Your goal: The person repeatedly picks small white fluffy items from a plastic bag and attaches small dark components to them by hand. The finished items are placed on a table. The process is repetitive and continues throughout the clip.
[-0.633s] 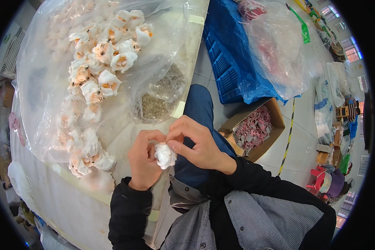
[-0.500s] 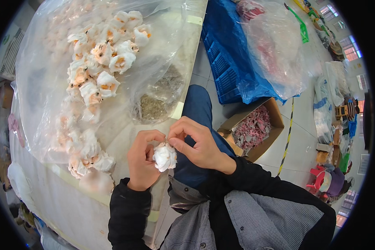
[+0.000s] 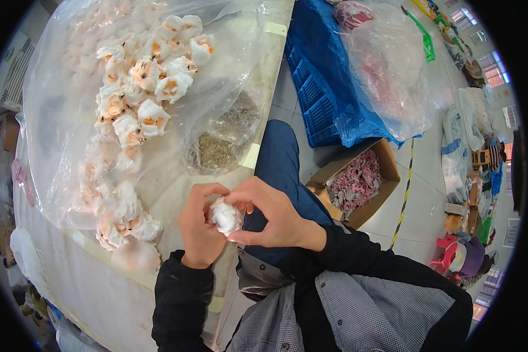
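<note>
A small white artificial flower (image 3: pixel 226 217) with ruffled petals is between my hands, above the table's right edge. My left hand (image 3: pixel 197 227) holds it from the left with curled fingers; some fingertips are hidden behind it. My right hand (image 3: pixel 278 218) curves round its other side, thumb at the lower edge and fingers at the upper right. To the left, a heap of similar white flowers with orange centres (image 3: pixel 138 111) lies on the table, partly under clear plastic sheeting (image 3: pixel 50 123). Closer to my left hand are several more of them (image 3: pixel 126 220).
A clear bag of greenish-grey small material (image 3: pixel 220 149) rests at the table edge (image 3: pixel 249 157). Right of my leg stand a blue crate (image 3: pixel 308 100) lined with blue plastic and an open cardboard box (image 3: pixel 390 170) of pink and grey scraps. Yellow-black tape (image 3: pixel 403 202) marks the floor.
My right hand has gone from a pinch at the flower's top to a wider grasp round its right side. The flower has shifted slightly up and left, and turned.
</note>
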`<state>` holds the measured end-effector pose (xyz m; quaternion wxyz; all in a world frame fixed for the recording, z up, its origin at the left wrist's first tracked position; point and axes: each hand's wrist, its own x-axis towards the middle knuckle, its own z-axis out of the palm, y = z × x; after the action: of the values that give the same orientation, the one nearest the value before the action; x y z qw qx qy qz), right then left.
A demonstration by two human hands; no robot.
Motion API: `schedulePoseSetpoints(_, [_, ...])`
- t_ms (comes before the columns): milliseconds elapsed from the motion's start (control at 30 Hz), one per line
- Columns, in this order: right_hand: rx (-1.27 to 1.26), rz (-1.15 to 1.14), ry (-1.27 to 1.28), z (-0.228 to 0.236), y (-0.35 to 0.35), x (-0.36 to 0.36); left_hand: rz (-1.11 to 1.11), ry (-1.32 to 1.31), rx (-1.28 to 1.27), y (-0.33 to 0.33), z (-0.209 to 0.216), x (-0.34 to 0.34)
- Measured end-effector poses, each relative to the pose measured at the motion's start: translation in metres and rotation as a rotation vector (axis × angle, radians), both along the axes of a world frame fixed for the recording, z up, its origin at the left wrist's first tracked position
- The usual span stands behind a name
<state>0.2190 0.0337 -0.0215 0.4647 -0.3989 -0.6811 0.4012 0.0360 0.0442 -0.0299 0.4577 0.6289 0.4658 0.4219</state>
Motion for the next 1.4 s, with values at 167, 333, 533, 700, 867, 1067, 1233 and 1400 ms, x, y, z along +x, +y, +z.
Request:
schedulePoseSetpoints(167, [-0.016, -0.041, -0.041, -0.009, -0.002, 0.001, 0.035, -0.054, -0.020, -0.001, -0.002, -0.002])
schedulePoseSetpoints(333, [0.037, -0.100, -0.047, -0.008, -0.001, 0.004, 0.000, -0.093, -0.016, 0.002, 0.000, -0.004])
schedulePoseSetpoints(533, [0.225, -0.078, -0.094, -0.008, 0.002, 0.005, 0.028, 0.003, 0.031, -0.002, -0.003, -0.008])
schedulePoseSetpoints(700, [0.221, -0.052, -0.078, -0.009, 0.001, 0.004, 0.030, 0.211, 0.160, -0.004, 0.009, -0.005])
schedulePoseSetpoints(867, [0.038, -0.031, -0.013, 0.000, 0.004, 0.009, 0.034, -0.044, 0.064, -0.008, 0.004, -0.006])
schedulePoseSetpoints(1067, [-0.088, 0.035, 0.056, 0.010, 0.022, 0.010, 0.017, -0.233, 0.041, -0.008, 0.005, -0.005])
schedulePoseSetpoints(1233, [-0.280, 0.119, 0.122, 0.011, 0.024, 0.011, 0.015, -0.172, 0.113, -0.007, 0.004, -0.009])
schedulePoseSetpoints(1400, [-0.340, 0.119, 0.141, 0.011, 0.024, 0.008, 0.017, -0.161, 0.168, 0.000, 0.000, -0.009])
